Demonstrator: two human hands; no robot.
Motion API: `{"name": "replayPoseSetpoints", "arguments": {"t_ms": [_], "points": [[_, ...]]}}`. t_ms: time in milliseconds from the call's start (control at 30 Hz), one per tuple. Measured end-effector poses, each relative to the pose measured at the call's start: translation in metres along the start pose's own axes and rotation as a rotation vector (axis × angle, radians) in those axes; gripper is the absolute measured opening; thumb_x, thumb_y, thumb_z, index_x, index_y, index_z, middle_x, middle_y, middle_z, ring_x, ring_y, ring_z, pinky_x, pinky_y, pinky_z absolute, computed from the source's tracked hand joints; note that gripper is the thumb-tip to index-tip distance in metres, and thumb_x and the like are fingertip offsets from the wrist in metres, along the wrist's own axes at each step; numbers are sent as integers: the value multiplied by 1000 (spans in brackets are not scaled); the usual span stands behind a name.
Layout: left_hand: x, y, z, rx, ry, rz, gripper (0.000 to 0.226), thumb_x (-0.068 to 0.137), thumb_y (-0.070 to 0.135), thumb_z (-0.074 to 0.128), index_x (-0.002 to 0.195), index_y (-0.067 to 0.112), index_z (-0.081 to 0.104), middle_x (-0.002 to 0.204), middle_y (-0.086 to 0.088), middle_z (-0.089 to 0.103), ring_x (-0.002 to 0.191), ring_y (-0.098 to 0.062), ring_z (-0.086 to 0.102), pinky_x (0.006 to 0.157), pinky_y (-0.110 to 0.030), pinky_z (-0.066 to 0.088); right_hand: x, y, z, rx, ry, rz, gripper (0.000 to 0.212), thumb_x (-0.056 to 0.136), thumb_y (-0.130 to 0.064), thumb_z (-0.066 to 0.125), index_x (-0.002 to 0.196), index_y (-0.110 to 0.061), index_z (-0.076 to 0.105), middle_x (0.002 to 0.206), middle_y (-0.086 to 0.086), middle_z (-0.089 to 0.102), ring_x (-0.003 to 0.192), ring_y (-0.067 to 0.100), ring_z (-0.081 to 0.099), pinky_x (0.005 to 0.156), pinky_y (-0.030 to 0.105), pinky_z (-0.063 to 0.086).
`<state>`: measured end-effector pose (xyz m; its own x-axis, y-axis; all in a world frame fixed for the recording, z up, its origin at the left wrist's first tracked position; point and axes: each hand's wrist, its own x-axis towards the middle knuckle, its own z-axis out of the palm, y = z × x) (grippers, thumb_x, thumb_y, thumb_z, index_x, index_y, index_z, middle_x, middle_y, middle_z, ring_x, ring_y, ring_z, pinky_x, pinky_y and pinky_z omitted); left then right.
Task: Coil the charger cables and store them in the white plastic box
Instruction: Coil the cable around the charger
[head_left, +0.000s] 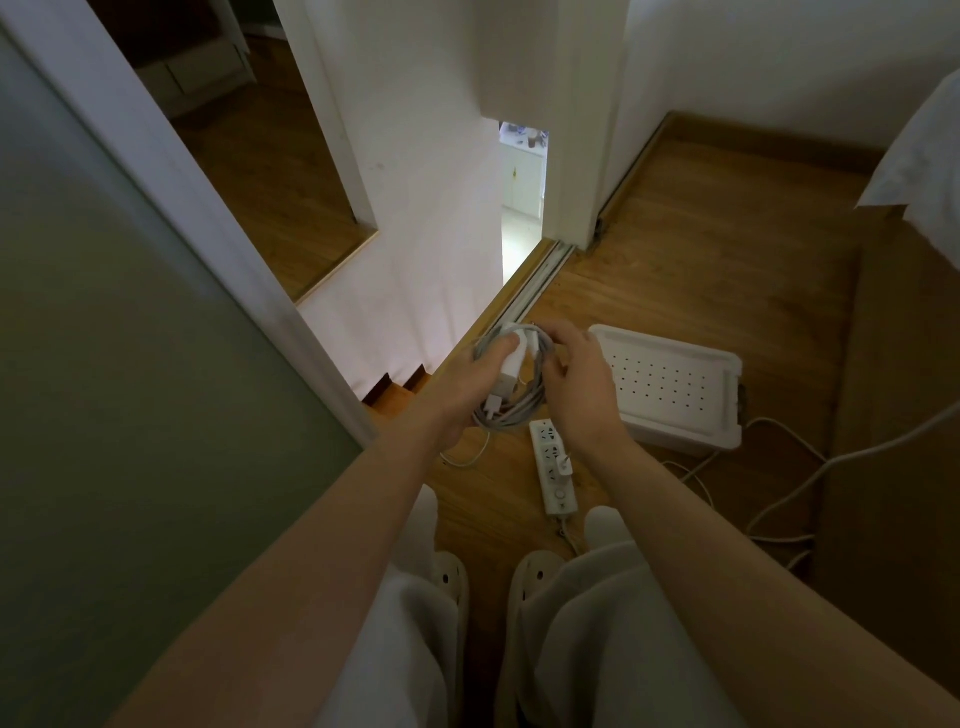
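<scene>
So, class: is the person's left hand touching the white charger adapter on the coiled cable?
Touching. The head view shows the left hand wrapped around the coiled cable, its thumb pressed flat on the white charger adapter.

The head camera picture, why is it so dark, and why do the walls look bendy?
In the head view the room is dim; the only bright light comes through the doorway gap. The wide lens bends the door frame at the edges. The coiled cable in the left hand stays fairly sharp.
</scene>
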<state>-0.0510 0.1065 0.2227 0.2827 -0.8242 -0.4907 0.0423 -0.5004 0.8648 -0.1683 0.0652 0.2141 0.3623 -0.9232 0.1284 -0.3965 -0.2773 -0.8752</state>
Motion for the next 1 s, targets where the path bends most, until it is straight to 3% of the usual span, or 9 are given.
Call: {"name": "replayPoseSetpoints", "arguments": {"t_ms": [100, 200, 333, 433, 500, 667, 800, 933, 1000], "points": [[5, -4, -1, 23, 20, -43, 47, 93, 53, 42, 124, 19, 45, 107, -9, 61, 93, -21, 61, 69, -31, 52, 2, -1, 1, 62, -59, 89, 26, 98, -19, 43, 119, -17, 58, 118, 5, 53, 107, 17, 53, 90, 29, 49], [9, -8, -4, 14, -21, -67, 60, 89, 60, 45, 130, 17, 48, 114, -11, 63, 101, -25, 63, 78, -36, 55, 0, -3, 3, 78, -123, 134, 32, 98, -29, 44, 124, -17, 56, 124, 4, 49, 108, 14, 50, 89, 29, 48], [12, -10, -6, 1, -118, -57, 58, 89, 59, 47, 129, 18, 52, 121, -18, 62, 109, -33, 61, 87, -42, 55, 1, -1, 3, 59, -83, 126, 29, 96, -31, 47, 114, -14, 63, 116, 6, 57, 107, 18, 55, 91, 39, 51], [12, -10, -9, -10, -229, -39, 60, 86, 60, 49, 131, 19, 49, 127, -22, 56, 116, -36, 57, 93, -48, 50, 2, -1, -2, 77, -61, 156, 26, 97, -25, 47, 101, -10, 67, 102, 9, 64, 95, 21, 60, 79, 33, 52], [11, -9, -9, -42, -273, -25, 66, 83, 63, 47, 134, 22, 46, 127, -19, 58, 116, -33, 58, 95, -48, 50, 2, -1, -3, 125, -36, 178, 23, 97, -23, 47, 103, -9, 64, 103, 8, 64, 95, 20, 60, 75, 26, 51], [14, -10, -6, -90, -241, -49, 76, 75, 72, 40, 135, 25, 45, 125, -15, 60, 112, -29, 61, 96, -47, 49, 3, -1, -6, 163, -18, 184, 13, 95, -13, 49, 95, -13, 62, 102, 5, 62, 92, 16, 58, 69, 16, 47], [17, -14, -8, -72, -147, -85, 65, 85, 70, 32, 130, 27, 50, 120, -14, 62, 108, -29, 62, 89, -42, 53, 4, -2, -2, 108, -133, 156, 16, 94, -14, 51, 88, -21, 64, 114, 7, 59, 104, 24, 57, 92, 42, 50], [19, -16, -9, -121, -66, -76, 65, 83, 71, 40, 121, 23, 60, 113, -14, 66, 103, -28, 64, 89, -41, 53, -3, -7, -2, 53, -136, 83, 18, 95, -16, 50, 107, -13, 63, 111, -1, 51, 105, 17, 53, 97, 40, 47], [21, -16, -9, -157, -13, -80, 77, 68, 79, 52, 121, 24, 60, 115, -14, 66, 105, -29, 64, 91, -47, 52, -6, -11, -3, 79, -120, 42, 33, 95, -15, 51, 127, -18, 51, 118, -1, 54, 109, 13, 54, 95, 35, 48]]}}
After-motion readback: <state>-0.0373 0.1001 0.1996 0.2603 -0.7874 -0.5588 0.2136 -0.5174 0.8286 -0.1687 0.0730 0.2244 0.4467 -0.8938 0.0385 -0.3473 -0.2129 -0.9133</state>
